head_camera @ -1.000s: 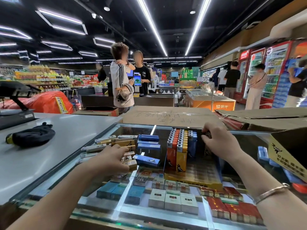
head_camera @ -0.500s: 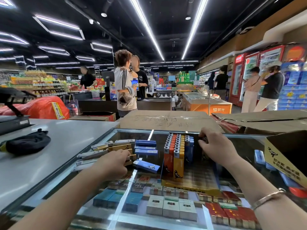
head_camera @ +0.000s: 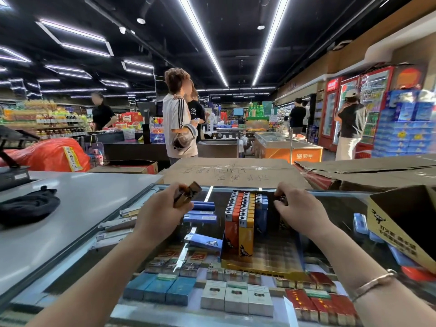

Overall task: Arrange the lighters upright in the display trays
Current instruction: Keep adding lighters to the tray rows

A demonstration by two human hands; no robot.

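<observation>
Our left hand [head_camera: 162,215] grips slim brown-gold lighters [head_camera: 187,193] above the glass worktop [head_camera: 330,208], while at three o'clock our right hand [head_camera: 299,211] pinches a dark lighter [head_camera: 282,201] beside the yellow cardboard display tray [head_camera: 264,265].

**Surface and material findings: lighter counter**

Counter top [head_camera: 330,208]: clear glass, glossy, reflecting the ceiling strip lights. Adjacent worktop [head_camera: 70,208]: smooth, pale, with a satin sheen. Display tray [head_camera: 264,265]: printed card, lightly glossy. Upright lighters [head_camera: 243,215]: smooth coloured plastic bodies with bright metal caps. Lighters [head_camera: 187,193] held in the left hand [head_camera: 160,213]: brownish with a metallic sheen; blurred. Open box [head_camera: 396,230] and flattened sheets [head_camera: 231,173]: matt brown corrugated cardboard. Bundle [head_camera: 28,207] on the worktop: black matt cloth. Bracelet [head_camera: 370,284] on the right wrist: polished metal.
</observation>
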